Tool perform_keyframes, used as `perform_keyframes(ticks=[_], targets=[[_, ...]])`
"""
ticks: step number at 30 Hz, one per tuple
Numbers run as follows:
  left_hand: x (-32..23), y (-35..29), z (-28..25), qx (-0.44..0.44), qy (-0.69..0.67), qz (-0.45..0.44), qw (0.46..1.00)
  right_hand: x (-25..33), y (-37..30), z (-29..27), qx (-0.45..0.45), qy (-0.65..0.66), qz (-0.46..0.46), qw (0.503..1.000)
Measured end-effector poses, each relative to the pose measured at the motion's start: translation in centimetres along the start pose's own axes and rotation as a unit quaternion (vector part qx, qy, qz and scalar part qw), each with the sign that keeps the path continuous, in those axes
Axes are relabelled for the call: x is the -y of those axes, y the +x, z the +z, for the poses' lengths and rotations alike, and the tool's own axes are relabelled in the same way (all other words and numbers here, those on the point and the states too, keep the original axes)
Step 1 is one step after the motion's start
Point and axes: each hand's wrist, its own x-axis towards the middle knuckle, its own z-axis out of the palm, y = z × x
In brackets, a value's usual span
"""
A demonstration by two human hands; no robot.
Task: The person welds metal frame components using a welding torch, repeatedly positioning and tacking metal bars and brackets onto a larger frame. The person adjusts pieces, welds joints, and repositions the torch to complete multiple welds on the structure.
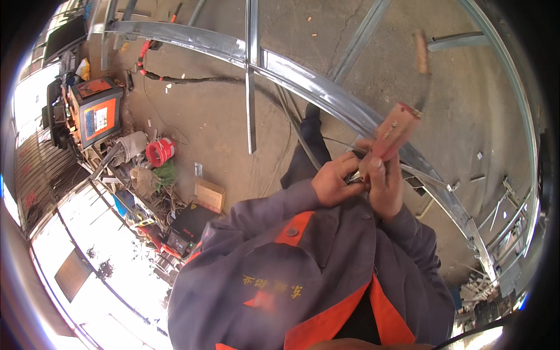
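A welding torch with a worn red handle (395, 133) is raised in front of my chest. Its dark curved neck (427, 90) leads up to a copper-coloured nozzle (421, 51). My right hand (385, 185) is closed round the lower part of the handle, thumb on top. Beside it my left hand (338, 179) is closed, pinching a small shiny metal part (353, 177) at the handle's rear end. My fingers hide most of that part, so its kind does not show. Under the torch passes a long curved metal beam (326, 93).
Crossing metal bars (251, 70) stand over the concrete floor. A dark cable (204, 80) with red bands runs beneath the frame. To the left are an orange-and-grey machine (96, 111), a red bucket (160, 152), a cardboard box (209, 195) and a black case (192, 224). Metal offcuts (481, 291) lie at lower right.
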Motion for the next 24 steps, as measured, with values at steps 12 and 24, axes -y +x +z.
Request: perform_keyframes(ticks=[12, 24], targets=[[6.0, 4.5, -14.4, -0.339, -0.002, -0.242, 0.909, 5.7, 7.7, 5.2, -0.100, 0.340, -0.057, 0.934], [10.2, 7.0, -14.1, -0.401, -0.136, -0.246, 0.872, 5.6, 11.4, 6.5, 0.179, -0.025, 0.242, 0.953]])
